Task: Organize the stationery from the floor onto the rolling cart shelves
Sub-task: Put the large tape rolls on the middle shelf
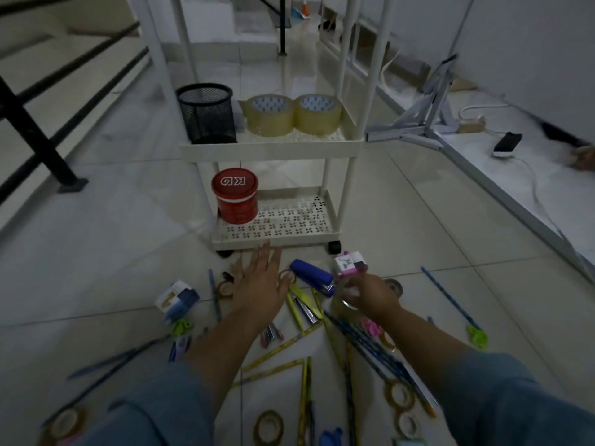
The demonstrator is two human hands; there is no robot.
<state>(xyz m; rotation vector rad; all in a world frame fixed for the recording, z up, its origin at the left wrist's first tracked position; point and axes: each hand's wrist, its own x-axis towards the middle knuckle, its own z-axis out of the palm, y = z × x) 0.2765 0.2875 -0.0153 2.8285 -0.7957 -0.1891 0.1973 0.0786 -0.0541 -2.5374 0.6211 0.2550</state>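
Note:
The white rolling cart [272,149] stands ahead. Its middle shelf holds a black mesh pen cup [207,114] and two big rolls of clear tape [291,114]. A red tin [235,196] sits on the bottom shelf [289,235]. Stationery is scattered on the floor: a blue stapler [314,277], a pink and white box [349,263], yellow and blue pencils [354,336], and small tape rolls [269,428]. My left hand [259,284] is stretched flat above the floor beside the stapler, holding nothing. The fingers of my right hand [370,296] curl round a small clear tape roll [347,300] just in front of the box.
A black stair railing [42,130] runs along the left. A grey metal stand [428,123], a power strip and cables [505,144] lie at the right by the wall. A blue and white box [177,299] and green scissors [182,326] lie at the left of the pile.

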